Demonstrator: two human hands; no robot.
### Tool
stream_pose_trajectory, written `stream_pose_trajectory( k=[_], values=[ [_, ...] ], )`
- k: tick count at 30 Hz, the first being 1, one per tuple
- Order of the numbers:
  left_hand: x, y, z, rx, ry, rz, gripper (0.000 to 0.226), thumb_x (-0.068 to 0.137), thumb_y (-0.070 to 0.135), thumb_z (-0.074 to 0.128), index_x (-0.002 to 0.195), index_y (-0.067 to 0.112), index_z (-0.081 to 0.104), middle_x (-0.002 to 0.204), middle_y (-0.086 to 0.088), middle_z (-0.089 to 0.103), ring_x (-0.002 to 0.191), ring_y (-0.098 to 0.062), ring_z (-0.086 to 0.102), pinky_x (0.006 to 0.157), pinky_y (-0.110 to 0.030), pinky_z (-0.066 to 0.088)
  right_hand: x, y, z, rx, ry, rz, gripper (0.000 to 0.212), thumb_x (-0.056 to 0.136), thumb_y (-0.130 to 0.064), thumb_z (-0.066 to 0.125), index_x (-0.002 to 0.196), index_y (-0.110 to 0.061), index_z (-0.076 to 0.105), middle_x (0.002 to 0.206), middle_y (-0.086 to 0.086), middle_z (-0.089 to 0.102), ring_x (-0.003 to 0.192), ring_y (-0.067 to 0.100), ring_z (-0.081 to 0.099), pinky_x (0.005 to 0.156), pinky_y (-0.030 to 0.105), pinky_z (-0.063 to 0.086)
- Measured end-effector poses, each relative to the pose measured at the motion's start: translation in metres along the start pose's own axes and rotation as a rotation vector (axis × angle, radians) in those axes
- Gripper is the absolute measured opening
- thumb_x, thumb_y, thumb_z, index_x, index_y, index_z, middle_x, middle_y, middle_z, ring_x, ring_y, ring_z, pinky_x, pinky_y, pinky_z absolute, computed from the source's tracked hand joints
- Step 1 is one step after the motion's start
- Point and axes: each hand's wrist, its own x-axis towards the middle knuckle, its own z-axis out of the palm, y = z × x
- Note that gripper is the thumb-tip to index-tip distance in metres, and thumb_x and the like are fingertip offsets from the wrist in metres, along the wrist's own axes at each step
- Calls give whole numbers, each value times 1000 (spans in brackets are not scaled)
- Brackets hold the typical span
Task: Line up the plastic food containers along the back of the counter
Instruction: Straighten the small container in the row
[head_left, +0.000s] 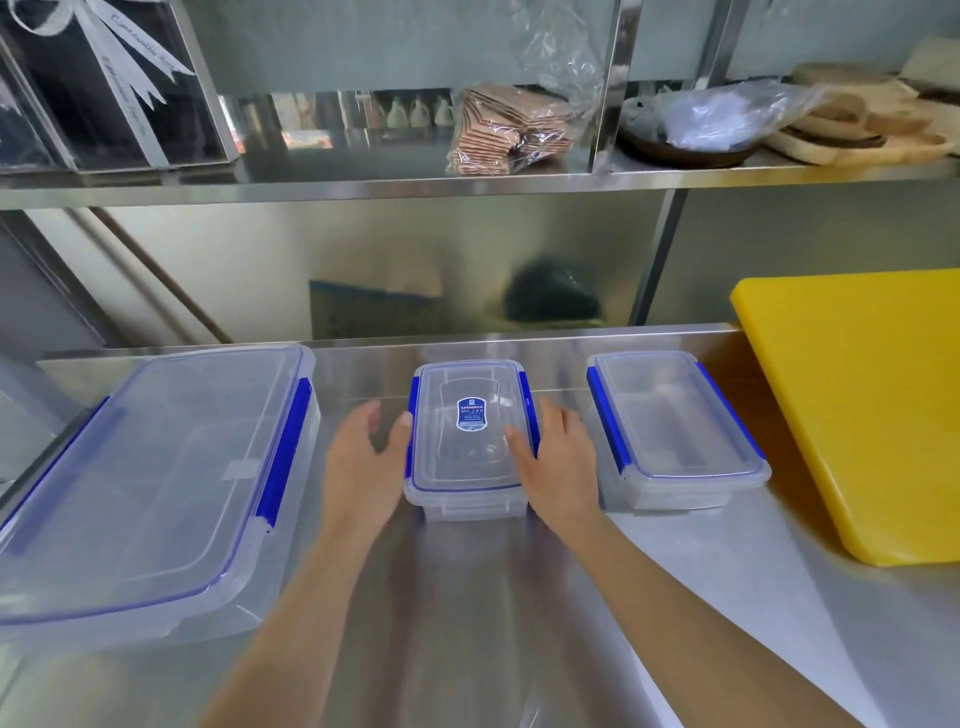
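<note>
The middle container (470, 441), clear with blue side clips and a blue label on its lid, sits near the back edge of the steel counter (467, 597). Bare steel shows on both its long sides: a wider gap toward the large container (156, 478) on the left, a narrower one toward the small container (675, 428) on the right. Beyond that lies a yellow cutting board (862, 405), tilted up against the back. A steel backsplash rises behind, with a shelf (363, 182) above carrying bagged goods. My left hand (363, 457) is open beside the container's left side, thumb touching its rim. My right hand (558, 457) is open too, pressed flat against the right clip, thumb resting on the lid. I flank it without clenching.
</note>
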Motion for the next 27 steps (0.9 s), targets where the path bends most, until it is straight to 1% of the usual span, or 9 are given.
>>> stream_pose_trajectory(
  k=[2,4,9,11,13,15,18,22,27],
  values=[
    [4,10,-38,-5,137,118,36,93,31,52,123,13,56,124,-5,62,115,-23,57,94,-30,40,-8,-22,1,47,22,-87,43,92,-35,49,130,-15,45,129,4,53,115,19,51,97,29,44],
    [18,6,-82,49,246,148,31,93,26,50,119,10,59,120,-9,65,110,-27,58,92,-33,40,-19,-48,11,117,-25,-167,37,93,-29,48,126,-12,49,125,3,55,111,17,51,96,27,45],
    [57,-94,-214,440,309,-180,47,88,36,55,123,4,52,127,-26,57,116,-46,52,98,-51,40,-70,-135,82,302,-462,-50,49,91,-42,47,131,-13,44,96,-2,52,89,15,52,81,31,46],
    [61,-126,-226,525,223,-296,63,81,50,58,127,8,48,128,-27,56,116,-47,51,97,-53,41,-78,-144,95,356,-569,15,56,87,-50,48,129,-13,41,99,2,53,90,19,55,82,41,52],
    [58,-150,-245,460,149,-352,77,75,60,59,133,12,45,131,-27,54,116,-46,53,99,-54,41,-89,-166,112,345,-633,50,61,85,-52,49,129,-11,38,113,8,56,100,27,58,82,46,55],
    [62,-157,-239,404,106,-286,75,78,58,59,138,17,41,138,-21,51,121,-43,51,103,-53,39,-90,-167,115,388,-676,104,66,84,-52,51,134,-12,34,128,9,52,109,30,57,72,41,59],
    [65,-149,-227,433,79,-283,75,80,63,52,139,18,39,143,-16,47,125,-39,48,105,-51,36,-89,-162,115,512,-713,152,68,84,-47,57,138,-16,31,137,5,47,105,27,60,53,27,57],
    [66,-149,-221,408,83,-265,90,67,76,44,140,25,36,143,-11,48,127,-36,47,107,-50,35,-86,-156,110,619,-709,197,58,84,-40,61,133,-19,38,127,4,54,83,19,65,57,30,59],
    [64,-148,-213,398,66,-316,93,65,82,41,140,29,33,142,-12,47,126,-39,48,107,-52,34,-90,-149,110,654,-643,213,46,82,-39,62,122,-20,47,115,7,61,90,27,66,47,26,52]
  ],
)
